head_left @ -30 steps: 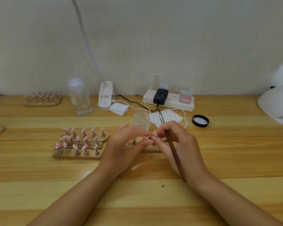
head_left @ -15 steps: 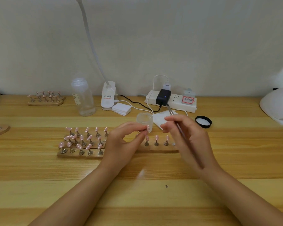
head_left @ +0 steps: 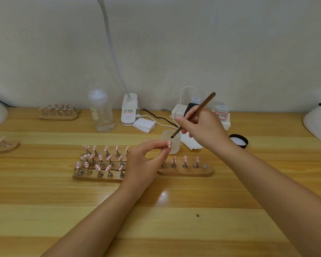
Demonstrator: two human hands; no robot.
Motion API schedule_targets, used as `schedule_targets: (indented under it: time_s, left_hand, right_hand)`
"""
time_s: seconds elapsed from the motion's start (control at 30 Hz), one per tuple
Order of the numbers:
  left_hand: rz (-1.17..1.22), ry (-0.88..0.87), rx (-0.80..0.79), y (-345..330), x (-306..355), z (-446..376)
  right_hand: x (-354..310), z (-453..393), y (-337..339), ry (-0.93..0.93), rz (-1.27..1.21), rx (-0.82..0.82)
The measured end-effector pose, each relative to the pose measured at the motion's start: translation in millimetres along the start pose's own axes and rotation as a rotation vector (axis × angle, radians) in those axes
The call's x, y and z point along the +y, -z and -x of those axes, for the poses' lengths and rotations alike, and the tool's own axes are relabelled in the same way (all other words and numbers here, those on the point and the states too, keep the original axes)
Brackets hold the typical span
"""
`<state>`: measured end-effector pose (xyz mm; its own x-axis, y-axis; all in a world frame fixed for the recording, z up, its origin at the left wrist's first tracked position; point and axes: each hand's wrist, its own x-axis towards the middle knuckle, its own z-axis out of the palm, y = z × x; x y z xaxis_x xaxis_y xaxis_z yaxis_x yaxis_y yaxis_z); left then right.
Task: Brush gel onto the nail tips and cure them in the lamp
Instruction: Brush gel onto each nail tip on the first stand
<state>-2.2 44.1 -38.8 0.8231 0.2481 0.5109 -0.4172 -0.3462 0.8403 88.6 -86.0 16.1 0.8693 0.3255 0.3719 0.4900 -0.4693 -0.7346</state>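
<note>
— Fingers, what are they doing?
— Left hand (head_left: 141, 162) pinches a pink nail tip (head_left: 169, 144) by thumb and forefinger, just beside the frosted jar (head_left: 171, 140). Right hand (head_left: 204, 127) grips the brush (head_left: 193, 115), its end dipped in that jar on the table (head_left: 156, 210).

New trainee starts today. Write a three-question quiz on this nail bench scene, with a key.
1. True or false: the brush tip is dipped in the frosted jar.
2. What does the left hand pinch? A) a nail tip B) the black lid C) a cotton pad
3. Fill in: the right hand holds the ____.

Key: 1 true. 2 A. 3 brush.
</note>
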Motion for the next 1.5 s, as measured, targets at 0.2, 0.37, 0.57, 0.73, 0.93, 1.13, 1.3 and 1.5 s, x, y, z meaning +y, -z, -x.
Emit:
schedule_targets:
  time_s: [0.2,0.37,0.57,0.73,0.93,1.13,1.3,1.5]
  left_hand:
    - [0.014,0.035,0.016,1,1,-1]
    - [0.027,0.053,0.025,0,3,-1]
    - [0.014,0.055,0.010,1,4,0]
    - [-0.003,0.035,-0.001,1,4,0]
    - [-0.004,0.038,-0.005,1,3,-1]
    - [-0.013,0.026,-0.007,1,3,-1]
    - [-0.022,0.027,-0.008,1,3,-1]
    - [-0.031,0.019,-0.016,1,3,0]
  right_hand:
    - [3,-14,-16,0.000,0.269,-0.090]
    - [4,-15,-20,-0.006,0.306,-0.106]
    - [2,-15,0,-0.036,0.027,0.125]
    - [9,-15,6,-0.117,-0.045,0.222]
    - [14,-11,10,-0.123,-0.074,0.197]
    - [17,-8,15,-0.150,-0.070,0.249]
    - [12,5,19,-0.152,-0.276,0.347]
    - [7,38,10,-0.059,-0.462,0.296]
